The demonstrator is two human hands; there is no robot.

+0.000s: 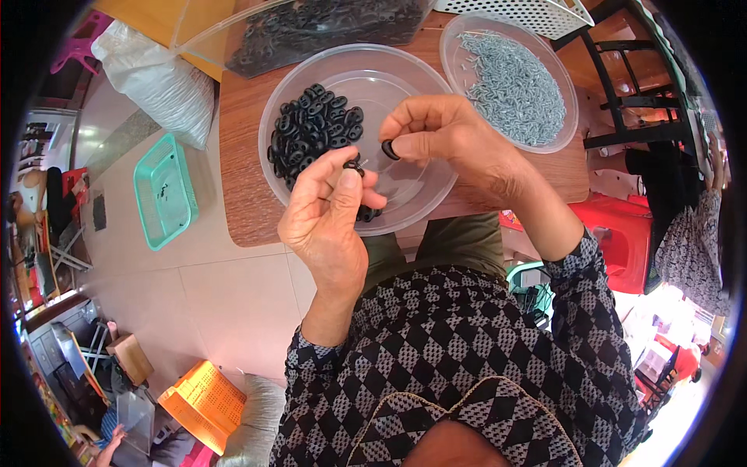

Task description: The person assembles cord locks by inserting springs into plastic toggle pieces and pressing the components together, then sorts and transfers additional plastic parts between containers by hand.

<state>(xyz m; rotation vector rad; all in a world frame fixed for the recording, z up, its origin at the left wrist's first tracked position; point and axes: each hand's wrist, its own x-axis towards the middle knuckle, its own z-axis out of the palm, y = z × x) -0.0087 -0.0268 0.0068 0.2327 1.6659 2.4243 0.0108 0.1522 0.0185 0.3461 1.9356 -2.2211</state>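
Note:
My left hand [331, 206] is closed over the near side of a clear round tub [373, 86], pinching a small black part [354, 164] between thumb and fingertips. What looks like a thin metal pin or screw sticks out of that part. Over the tub's right side, my right hand [455, 140] pinches a black oval piece [390, 149], held a short way from the left fingertips. Many black oval pieces with holes [307, 124] are heaped on the tub's left side. A few more black pieces [367, 212] lie under my left fingers, partly hidden.
A round tub of silvery screws [517, 86] stands at the right of the wooden table [241, 156]. Behind are a clear bin of black pieces [311, 35] and a white perforated basket [529, 15]. Left on the floor sit a green basket [141, 187] and a white sack [156, 82].

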